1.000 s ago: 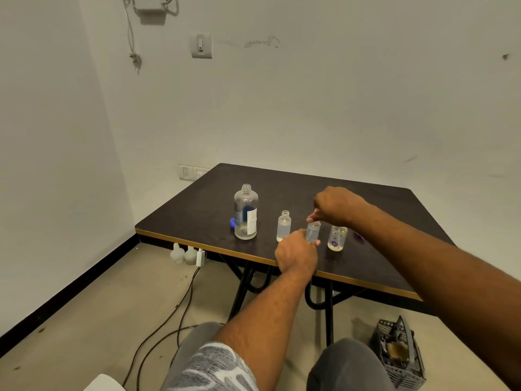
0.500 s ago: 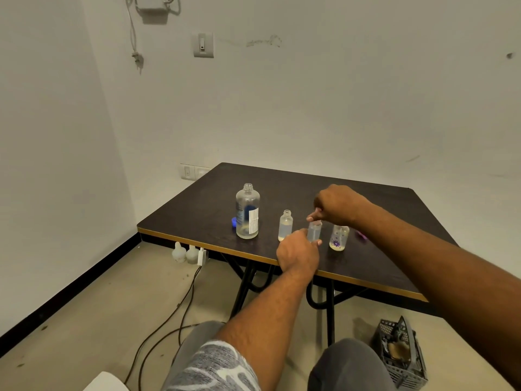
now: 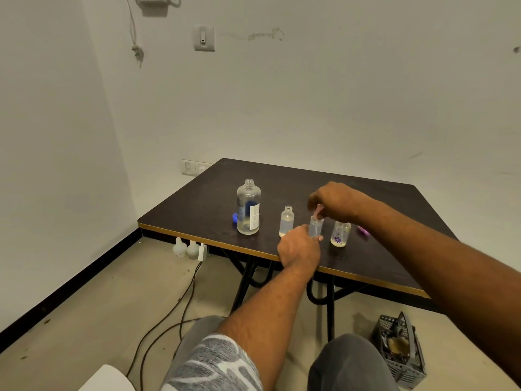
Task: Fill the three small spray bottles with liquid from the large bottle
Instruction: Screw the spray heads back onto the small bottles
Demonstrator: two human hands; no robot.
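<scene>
On the dark table (image 3: 366, 190) stand a large clear bottle (image 3: 248, 207) with no cap and three small bottles. The left small bottle (image 3: 286, 221) is uncapped. My left hand (image 3: 298, 246) grips the base of the middle small bottle (image 3: 315, 227). Right above its neck, my right hand (image 3: 335, 201) pinches a small pinkish spray top (image 3: 319, 211). The right small bottle (image 3: 340, 235) has a purple flower print and stands beside my right wrist.
A blue cap (image 3: 234, 217) lies behind the large bottle. A purple piece (image 3: 363, 230) lies right of the flower bottle. On the floor are cables (image 3: 180, 303), white jugs (image 3: 186, 248) under the table edge and a grey basket (image 3: 400, 351) at the right.
My right hand has lifted slightly above the middle bottle's neck, and the pinkish spray top now shows under its fingers. My left hand keeps its hold on that bottle.
</scene>
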